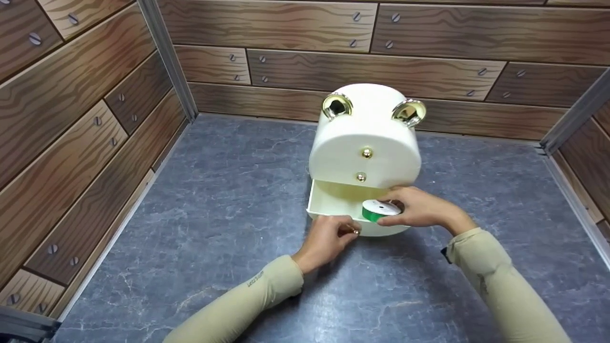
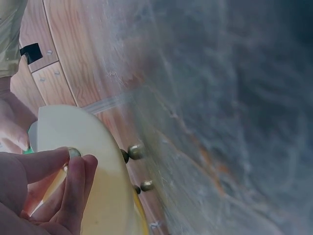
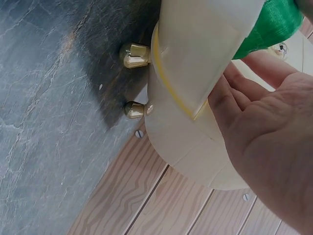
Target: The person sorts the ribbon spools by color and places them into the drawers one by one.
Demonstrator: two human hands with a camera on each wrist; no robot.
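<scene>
A cream rounded box (image 1: 364,126) with gold trim stands on the table, its lower drawer (image 1: 333,197) pulled out toward me. The left hand (image 1: 329,238) pinches the small gold knob (image 1: 355,231) on the drawer's front; the left wrist view shows thumb and fingertips around this knob (image 2: 74,152). Over the right side of the drawer, the right hand (image 1: 419,207) holds a spool of green ribbon (image 1: 374,213) with a white face. In the right wrist view the green ribbon (image 3: 271,29) is partly cut off by the frame, and the drawer's side wall (image 3: 205,54) lies beside the fingers.
Two gold ringed bulges (image 1: 337,105) sit on top of the box, and two more gold knobs (image 1: 366,153) are on its upper front. Wood-patterned walls (image 1: 286,71) enclose the dark grey marbled table (image 1: 228,190). Gold feet (image 3: 135,55) show under the box.
</scene>
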